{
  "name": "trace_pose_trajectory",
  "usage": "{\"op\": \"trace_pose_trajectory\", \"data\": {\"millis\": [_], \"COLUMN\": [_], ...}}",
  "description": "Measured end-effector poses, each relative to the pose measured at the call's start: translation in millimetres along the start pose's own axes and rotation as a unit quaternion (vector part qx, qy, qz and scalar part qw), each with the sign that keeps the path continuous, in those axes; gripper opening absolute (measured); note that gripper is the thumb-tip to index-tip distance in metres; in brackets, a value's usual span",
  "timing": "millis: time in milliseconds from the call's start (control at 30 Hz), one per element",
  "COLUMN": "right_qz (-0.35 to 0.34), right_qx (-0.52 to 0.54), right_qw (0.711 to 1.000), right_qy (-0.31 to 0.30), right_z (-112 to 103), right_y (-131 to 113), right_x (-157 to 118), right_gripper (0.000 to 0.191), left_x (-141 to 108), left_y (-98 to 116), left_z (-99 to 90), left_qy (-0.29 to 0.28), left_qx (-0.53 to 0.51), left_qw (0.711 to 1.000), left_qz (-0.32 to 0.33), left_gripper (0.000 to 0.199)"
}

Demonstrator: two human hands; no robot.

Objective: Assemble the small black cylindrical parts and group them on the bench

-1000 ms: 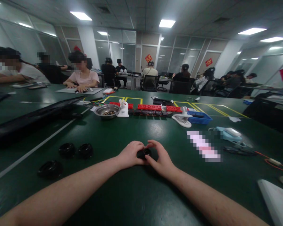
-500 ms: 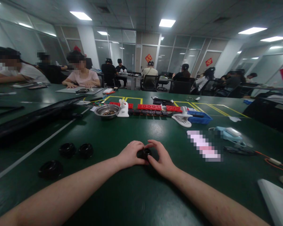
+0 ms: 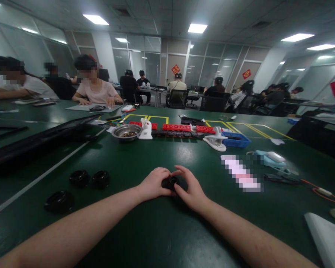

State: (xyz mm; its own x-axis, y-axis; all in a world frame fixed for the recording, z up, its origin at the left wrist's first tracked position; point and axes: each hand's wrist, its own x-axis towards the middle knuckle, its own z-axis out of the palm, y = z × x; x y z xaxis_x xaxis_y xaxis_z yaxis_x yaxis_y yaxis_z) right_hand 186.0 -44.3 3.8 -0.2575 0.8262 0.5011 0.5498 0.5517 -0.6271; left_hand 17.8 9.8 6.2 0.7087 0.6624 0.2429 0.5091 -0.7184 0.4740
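Note:
Between my hands, low over the green table (image 3: 145, 234), is a small round black part (image 3: 173, 181) with a ring-shaped top. My left hand (image 3: 155, 183) is wrapped round its left side, thumb in front and fingers behind. From the right, my right hand (image 3: 191, 188) curves in, with thumb and fingertips closed at the part's edge. My fingers hide much of the part, and its exact kind does not show. Left of my forearm lie three black ring-like pieces: a larger one (image 3: 59, 201) in front and two smaller ones, a left one (image 3: 79, 178) and a right one (image 3: 101, 179).
Ahead stand a metal bowl (image 3: 126, 132) of small parts, a white clamp stand (image 3: 146, 130), a red block strip (image 3: 177, 127), another white clamp (image 3: 215, 141) and a blue tray (image 3: 237, 140). A long black panel (image 3: 41, 137) lies left. Across the table sits a person (image 3: 96, 87).
My hands and the black part stay almost in place. The person across the table has raised their head and shifted an arm. The view has moved very slightly.

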Motion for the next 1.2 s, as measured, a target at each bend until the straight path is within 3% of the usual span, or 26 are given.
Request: {"op": "trace_pose_trajectory", "data": {"millis": [100, 300, 433, 533, 733, 967, 1200], "right_qz": [-0.003, 0.024, 0.012, -0.021, 0.028, 0.002, 0.031], "right_qx": [0.021, -0.052, -0.039, 0.0, -0.03, 0.02, -0.027], "right_qw": [1.0, 0.997, 0.999, 1.0, 0.998, 1.0, 0.998], "right_qy": [-0.002, 0.056, 0.029, -0.003, 0.045, -0.024, 0.044], "right_z": [-3.3, 2.5, 2.2, -2.4, 1.2, 0.3, 1.6], "right_y": [0.5, -1.5, -2.9, -2.6, 1.0, 2.0, 1.1], "right_x": [-0.1, 2.0, 1.4, 0.1, 0.9, -0.5, 1.2], "right_gripper": [0.053, 0.048, 0.043, 0.051, 0.045, 0.055, 0.048], "left_x": [-0.2, -0.5, -0.3, -0.3, -0.3, 0.3, -0.1], "left_y": [-0.5, -1.7, -0.2, 0.9, 0.3, -0.8, 0.8], "left_z": [-0.5, 0.4, -0.5, -1.1, -0.8, 0.1, -0.5], "left_qy": [0.0, 0.003, -0.001, -0.004, -0.002, 0.0, 0.002], "left_qx": [-0.001, -0.003, -0.007, -0.004, -0.006, 0.004, 0.001], "left_qw": [1.0, 1.0, 1.0, 1.0, 1.0, 1.0, 1.0], "left_qz": [0.005, 0.008, -0.004, -0.006, 0.003, -0.002, 0.004], "left_gripper": [0.038, 0.034, 0.035, 0.039, 0.035, 0.039, 0.034]}}
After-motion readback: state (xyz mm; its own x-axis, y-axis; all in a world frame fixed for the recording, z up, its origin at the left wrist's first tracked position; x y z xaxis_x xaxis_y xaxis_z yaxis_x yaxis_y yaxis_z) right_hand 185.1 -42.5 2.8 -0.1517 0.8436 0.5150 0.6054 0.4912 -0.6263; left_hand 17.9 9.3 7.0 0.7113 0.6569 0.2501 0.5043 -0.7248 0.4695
